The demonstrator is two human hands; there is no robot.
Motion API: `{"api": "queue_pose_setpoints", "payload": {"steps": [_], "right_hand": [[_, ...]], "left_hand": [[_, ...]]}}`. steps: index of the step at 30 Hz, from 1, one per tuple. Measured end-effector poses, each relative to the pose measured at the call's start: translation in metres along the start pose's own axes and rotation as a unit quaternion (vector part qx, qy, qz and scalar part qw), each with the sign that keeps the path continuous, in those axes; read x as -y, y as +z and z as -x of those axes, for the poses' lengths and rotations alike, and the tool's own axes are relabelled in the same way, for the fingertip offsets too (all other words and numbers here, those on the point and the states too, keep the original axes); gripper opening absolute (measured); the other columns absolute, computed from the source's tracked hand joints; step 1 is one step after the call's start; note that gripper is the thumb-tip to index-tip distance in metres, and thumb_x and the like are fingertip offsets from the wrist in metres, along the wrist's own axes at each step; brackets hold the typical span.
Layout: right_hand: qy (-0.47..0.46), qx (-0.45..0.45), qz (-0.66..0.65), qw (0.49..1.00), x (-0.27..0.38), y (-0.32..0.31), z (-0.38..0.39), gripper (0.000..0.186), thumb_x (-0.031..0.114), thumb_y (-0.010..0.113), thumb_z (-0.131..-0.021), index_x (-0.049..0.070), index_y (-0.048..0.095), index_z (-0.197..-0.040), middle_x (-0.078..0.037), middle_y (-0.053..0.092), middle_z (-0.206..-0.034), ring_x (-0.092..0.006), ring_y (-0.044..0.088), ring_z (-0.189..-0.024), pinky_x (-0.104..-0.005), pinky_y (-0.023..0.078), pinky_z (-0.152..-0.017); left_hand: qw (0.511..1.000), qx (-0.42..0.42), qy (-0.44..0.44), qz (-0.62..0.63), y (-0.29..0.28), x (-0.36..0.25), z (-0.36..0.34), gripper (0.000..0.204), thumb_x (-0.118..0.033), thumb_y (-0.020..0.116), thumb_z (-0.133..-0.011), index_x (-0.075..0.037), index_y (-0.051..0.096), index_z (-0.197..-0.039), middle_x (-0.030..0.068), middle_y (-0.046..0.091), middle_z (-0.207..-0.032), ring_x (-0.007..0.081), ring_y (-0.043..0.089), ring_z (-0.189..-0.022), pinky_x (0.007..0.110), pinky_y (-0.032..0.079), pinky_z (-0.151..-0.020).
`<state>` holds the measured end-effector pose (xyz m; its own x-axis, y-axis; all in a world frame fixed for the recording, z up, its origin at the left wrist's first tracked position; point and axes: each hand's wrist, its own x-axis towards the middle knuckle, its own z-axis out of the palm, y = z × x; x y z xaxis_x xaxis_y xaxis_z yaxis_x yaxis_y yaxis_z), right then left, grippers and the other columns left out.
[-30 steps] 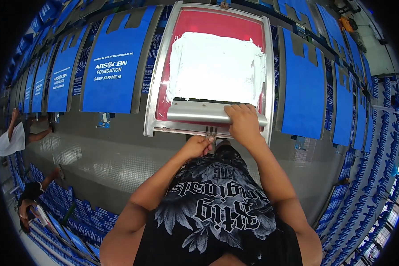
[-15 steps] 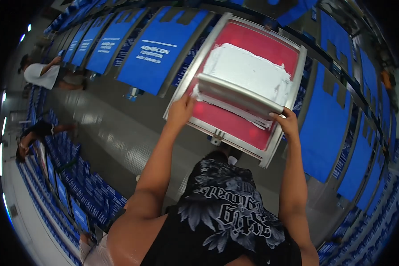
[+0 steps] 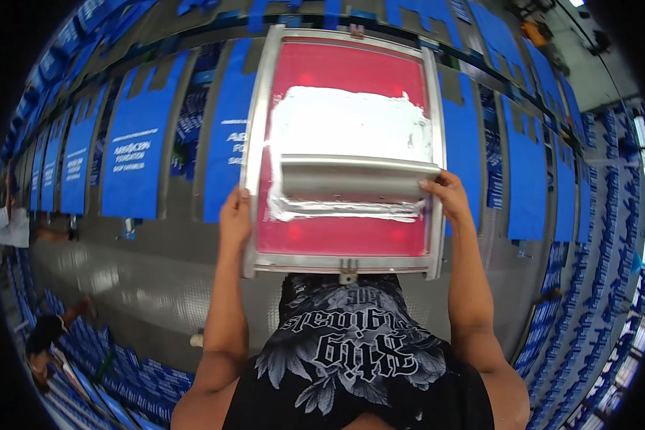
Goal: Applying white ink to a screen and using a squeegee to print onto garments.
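Observation:
A silk-screen frame (image 3: 254,165) with metal bars and red mesh is held flat in front of my torso. Thick white ink (image 3: 351,125) covers the middle of the mesh, with a thinner streak below. Across the ink lies a wide metal squeegee (image 3: 355,180), spanning most of the mesh. My left hand (image 3: 235,218) is closed round the left bar of the frame, its fingertips partly hidden. At the right bar, my right hand (image 3: 448,195) pinches the right end of the squeegee; its other fingers are tucked by the frame, partly hidden.
Blue bag-shaped sheets (image 3: 140,136) with cut-out handles lie on boards in a row beyond the frame, several with white print. More blue sheets (image 3: 527,172) stand to the right. A person (image 3: 46,344) is at the far left, another (image 3: 11,226) above. The grey floor (image 3: 143,272) is shiny.
The frame has swung from a slant to nearly straight before me and sits further left in view. Both hands have kept their places on it, and the printed sheets have slid left.

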<state>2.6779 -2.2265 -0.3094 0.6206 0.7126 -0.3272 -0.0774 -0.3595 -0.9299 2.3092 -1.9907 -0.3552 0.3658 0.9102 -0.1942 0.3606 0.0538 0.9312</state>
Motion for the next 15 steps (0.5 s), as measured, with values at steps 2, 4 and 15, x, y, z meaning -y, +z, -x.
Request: {"api": "queue_pose_setpoints", "payload": {"steps": [2, 4, 15], "right_hand": [[0.005, -0.03, -0.02, 0.999, -0.011, 0.004, 0.003, 0.03, 0.01, 0.073, -0.069, -0.001, 0.066, -0.096, -0.005, 0.063, -0.083, -0.0127, 0.056, -0.077, -0.0259, 0.042, -0.074], [0.01, -0.061, 0.005, 0.998, -0.023, -0.002, 0.007, 0.028, 0.008, 0.072, -0.068, -0.001, 0.066, -0.094, -0.005, 0.063, -0.082, -0.0132, 0.056, -0.078, -0.0264, 0.042, -0.074], [0.006, 0.009, 0.006, 1.0, -0.05, -0.04, -0.048, 0.032, 0.01, 0.075, -0.067, -0.001, 0.066, -0.096, -0.005, 0.062, -0.082, -0.0133, 0.055, -0.077, -0.0267, 0.042, -0.075]], "left_hand": [[1.0, 0.016, 0.008, -0.017, 0.014, 0.015, -0.018, 0.043, -0.032, 0.049, -0.095, 0.001, 0.053, -0.123, 0.0131, 0.063, -0.107, 0.0153, 0.056, -0.097, 0.027, 0.043, -0.085], [0.999, 0.046, -0.002, 0.026, 0.032, 0.04, -0.031, 0.045, -0.032, 0.05, -0.094, 0.003, 0.053, -0.122, 0.0133, 0.063, -0.107, 0.0156, 0.056, -0.097, 0.027, 0.044, -0.085], [0.998, 0.004, -0.034, 0.054, 0.07, 0.058, -0.021, 0.041, -0.029, 0.051, -0.094, 0.002, 0.055, -0.12, 0.0105, 0.064, -0.104, 0.0135, 0.056, -0.093, 0.026, 0.043, -0.084]]}}
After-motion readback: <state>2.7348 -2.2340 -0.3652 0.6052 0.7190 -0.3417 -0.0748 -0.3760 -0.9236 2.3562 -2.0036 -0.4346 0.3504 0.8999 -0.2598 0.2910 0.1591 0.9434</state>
